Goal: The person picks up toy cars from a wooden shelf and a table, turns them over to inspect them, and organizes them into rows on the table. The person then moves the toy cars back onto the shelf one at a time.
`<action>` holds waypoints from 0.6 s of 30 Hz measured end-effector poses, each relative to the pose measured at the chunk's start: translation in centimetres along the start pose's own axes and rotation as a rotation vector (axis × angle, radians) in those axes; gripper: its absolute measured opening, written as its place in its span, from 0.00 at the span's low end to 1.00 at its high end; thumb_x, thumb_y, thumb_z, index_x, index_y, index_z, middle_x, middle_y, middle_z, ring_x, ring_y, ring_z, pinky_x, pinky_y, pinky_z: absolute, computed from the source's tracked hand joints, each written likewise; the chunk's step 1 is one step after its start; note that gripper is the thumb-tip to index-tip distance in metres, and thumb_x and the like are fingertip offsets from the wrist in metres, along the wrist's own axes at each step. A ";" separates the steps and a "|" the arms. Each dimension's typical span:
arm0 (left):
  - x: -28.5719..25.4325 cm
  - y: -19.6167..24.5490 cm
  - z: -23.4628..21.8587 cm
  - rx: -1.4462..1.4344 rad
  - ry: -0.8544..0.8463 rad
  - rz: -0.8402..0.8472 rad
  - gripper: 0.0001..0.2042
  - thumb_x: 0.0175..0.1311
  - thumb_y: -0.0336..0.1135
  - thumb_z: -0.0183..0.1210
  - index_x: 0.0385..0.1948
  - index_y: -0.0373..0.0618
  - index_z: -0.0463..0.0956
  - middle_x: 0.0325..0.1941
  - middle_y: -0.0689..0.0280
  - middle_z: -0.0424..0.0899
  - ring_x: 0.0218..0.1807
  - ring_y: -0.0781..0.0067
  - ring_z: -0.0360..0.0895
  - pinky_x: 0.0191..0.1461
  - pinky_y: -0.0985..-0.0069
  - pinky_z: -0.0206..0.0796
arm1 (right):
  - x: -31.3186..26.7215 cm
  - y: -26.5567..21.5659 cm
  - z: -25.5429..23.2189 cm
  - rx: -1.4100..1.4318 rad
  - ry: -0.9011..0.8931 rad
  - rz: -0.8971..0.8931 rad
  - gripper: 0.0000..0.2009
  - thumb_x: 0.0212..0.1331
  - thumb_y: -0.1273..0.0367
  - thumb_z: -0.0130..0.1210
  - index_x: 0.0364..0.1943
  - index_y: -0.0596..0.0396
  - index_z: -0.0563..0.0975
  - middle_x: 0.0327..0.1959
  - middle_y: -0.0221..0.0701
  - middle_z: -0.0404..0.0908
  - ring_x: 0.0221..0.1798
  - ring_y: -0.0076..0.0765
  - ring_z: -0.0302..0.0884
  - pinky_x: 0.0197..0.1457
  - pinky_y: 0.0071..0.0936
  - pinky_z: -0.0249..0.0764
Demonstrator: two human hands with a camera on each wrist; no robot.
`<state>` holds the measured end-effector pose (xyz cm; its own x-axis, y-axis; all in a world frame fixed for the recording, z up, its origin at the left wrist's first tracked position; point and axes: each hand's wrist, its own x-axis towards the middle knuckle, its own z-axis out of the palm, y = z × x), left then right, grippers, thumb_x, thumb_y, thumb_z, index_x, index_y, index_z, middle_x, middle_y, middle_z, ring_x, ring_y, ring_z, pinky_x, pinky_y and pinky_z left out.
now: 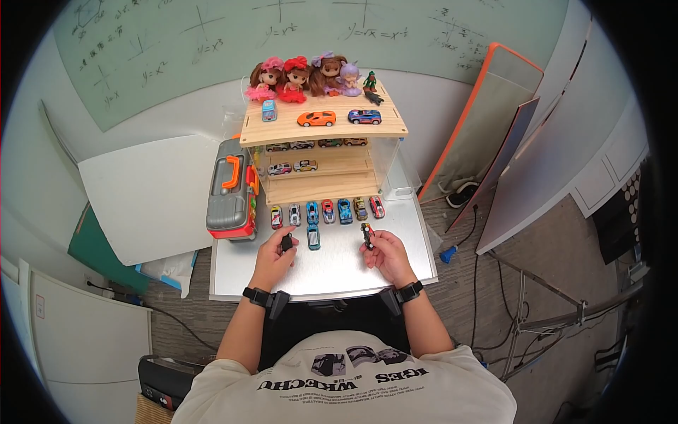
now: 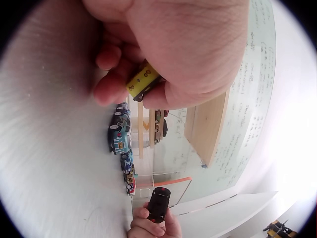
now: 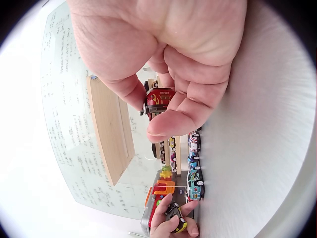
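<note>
My left hand [image 1: 274,258] pinches a yellow-and-black toy car [image 2: 142,81] between thumb and fingers, left of centre over the silver table [image 1: 332,277]. In the head view that car shows only its dark side. On the other side, my right hand [image 1: 388,253] grips a red toy car [image 3: 159,100] with a black underside, tilted up in the fingers. Between the hands a light-blue toy van [image 1: 313,238] stands on the table. Just beyond it, several toy cars [image 1: 328,212] stand side by side in a row before the shelf.
A wooden tiered shelf [image 1: 325,191] behind the row carries more toy cars [image 1: 305,166] on its tiers. Dolls [image 1: 296,79] and an orange car [image 1: 316,119] are on its top board. To the left stands a grey-and-red toolbox [image 1: 229,191]; an orange-framed mirror [image 1: 487,113] leans at right.
</note>
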<state>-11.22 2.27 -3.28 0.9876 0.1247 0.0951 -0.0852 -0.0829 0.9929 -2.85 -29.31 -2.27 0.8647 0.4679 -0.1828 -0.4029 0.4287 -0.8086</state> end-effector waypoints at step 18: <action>0.1 -0.1 0.0 0.013 -0.004 0.006 0.27 0.66 0.16 0.56 0.68 0.44 0.72 0.50 0.60 0.84 0.34 0.81 0.79 0.34 0.81 0.75 | 0.1 0.1 -0.2 0.010 -0.021 -0.005 0.07 0.75 0.69 0.54 0.45 0.59 0.76 0.37 0.42 0.87 0.25 0.29 0.82 0.29 0.27 0.80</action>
<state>-11.12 2.30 -3.34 0.9876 0.1204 0.1007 -0.0894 -0.0962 0.9913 -2.77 -29.38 -2.46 0.8603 0.4816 -0.1672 -0.4017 0.4383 -0.8040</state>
